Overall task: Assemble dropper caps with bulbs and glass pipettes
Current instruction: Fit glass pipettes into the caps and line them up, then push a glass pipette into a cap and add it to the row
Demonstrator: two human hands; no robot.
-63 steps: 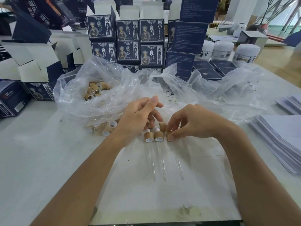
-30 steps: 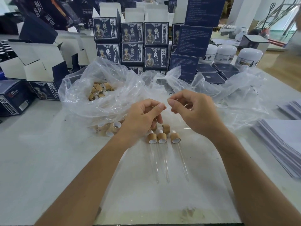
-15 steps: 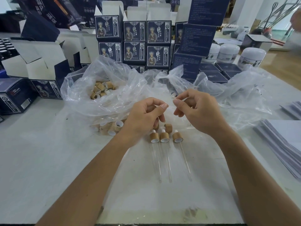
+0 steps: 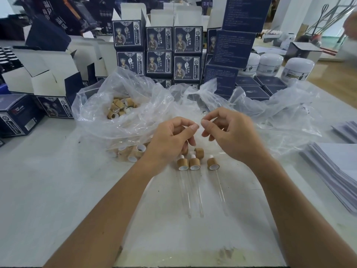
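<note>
Both hands are hovering mid-bench: left hand [image 4: 170,140] fingers [image 4: 190,130] curling, right hand [image 4: 233,136] thumb and forefinger pinching close together; held item too small to tell. Three assembled droppers [image 4: 194,165] are lying on the bench [image 4: 58,190] just below the hands.

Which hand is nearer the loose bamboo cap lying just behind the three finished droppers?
Left. The left hand hovers just above and left of the loose bamboo cap, its fingers nearly over it. The right hand is raised further off to the cap's right.
</note>
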